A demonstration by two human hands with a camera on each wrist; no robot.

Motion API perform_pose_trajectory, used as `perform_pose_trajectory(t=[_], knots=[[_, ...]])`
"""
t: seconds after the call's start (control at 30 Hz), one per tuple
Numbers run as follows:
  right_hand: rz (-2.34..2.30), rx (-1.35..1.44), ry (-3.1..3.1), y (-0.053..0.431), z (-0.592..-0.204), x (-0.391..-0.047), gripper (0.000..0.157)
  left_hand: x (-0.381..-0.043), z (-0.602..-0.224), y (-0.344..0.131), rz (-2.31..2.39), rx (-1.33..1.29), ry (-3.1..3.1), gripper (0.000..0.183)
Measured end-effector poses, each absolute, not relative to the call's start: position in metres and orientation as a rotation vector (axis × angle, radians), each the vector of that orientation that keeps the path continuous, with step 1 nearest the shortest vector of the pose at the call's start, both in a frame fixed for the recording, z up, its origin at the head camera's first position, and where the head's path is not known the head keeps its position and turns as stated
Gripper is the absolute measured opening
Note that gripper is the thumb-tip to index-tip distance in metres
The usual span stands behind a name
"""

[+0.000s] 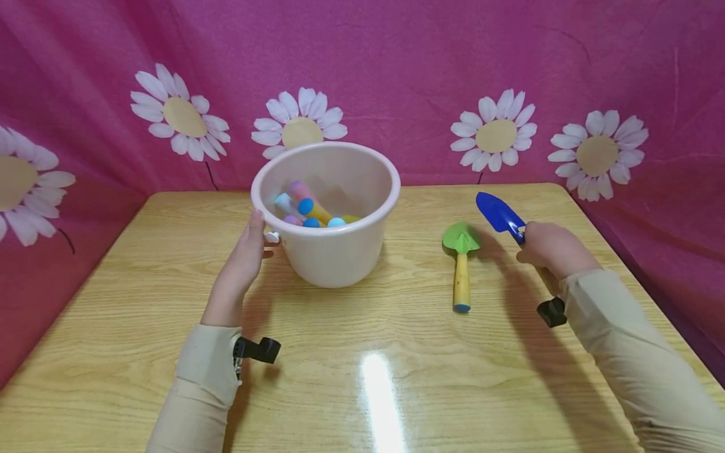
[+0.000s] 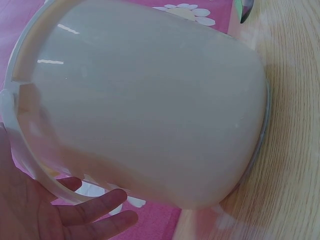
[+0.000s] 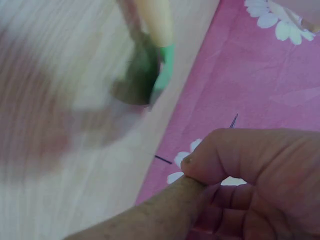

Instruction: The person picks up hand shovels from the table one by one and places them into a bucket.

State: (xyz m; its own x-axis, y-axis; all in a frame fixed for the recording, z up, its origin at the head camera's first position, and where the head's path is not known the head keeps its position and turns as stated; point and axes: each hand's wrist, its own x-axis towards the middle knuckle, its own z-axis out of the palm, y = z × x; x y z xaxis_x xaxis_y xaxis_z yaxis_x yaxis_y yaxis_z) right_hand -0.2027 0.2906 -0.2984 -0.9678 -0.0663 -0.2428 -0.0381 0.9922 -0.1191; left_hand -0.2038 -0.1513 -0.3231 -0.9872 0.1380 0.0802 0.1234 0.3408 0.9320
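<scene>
A white plastic bucket (image 1: 334, 258) stands on the table left of the middle, with several coloured rod-like pieces (image 1: 317, 212) inside, some with blue rounded ends. My left hand (image 1: 245, 258) is at its left side, the thumb at the rim. In the left wrist view, its spread fingers (image 2: 100, 206) lie by the curved white handle (image 2: 32, 165). My right hand (image 1: 552, 248) grips the wooden handle (image 3: 150, 212) of a small blue-bladed trowel (image 1: 498, 212), held above the table with the blade toward the far left. A green shovel (image 1: 461, 270) lies between the bucket and this hand.
The wooden table (image 1: 317, 377) ends at a pink cloth (image 1: 396, 75) printed with white daisies, which hangs behind and at both sides. Bright light reflects off the near tabletop. Black wrist mounts (image 1: 257, 349) stick out from both sleeves.
</scene>
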Motion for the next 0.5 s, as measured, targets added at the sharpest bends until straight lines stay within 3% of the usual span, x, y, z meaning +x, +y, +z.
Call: perform_pose_trajectory(t=[0.5], knots=[[-0.139, -0.088, 2.946, 0.256, -0.260, -0.205, 0.016, -0.204, -0.324, -0.152, 1.763, 0.266, 2.569, 0.064]])
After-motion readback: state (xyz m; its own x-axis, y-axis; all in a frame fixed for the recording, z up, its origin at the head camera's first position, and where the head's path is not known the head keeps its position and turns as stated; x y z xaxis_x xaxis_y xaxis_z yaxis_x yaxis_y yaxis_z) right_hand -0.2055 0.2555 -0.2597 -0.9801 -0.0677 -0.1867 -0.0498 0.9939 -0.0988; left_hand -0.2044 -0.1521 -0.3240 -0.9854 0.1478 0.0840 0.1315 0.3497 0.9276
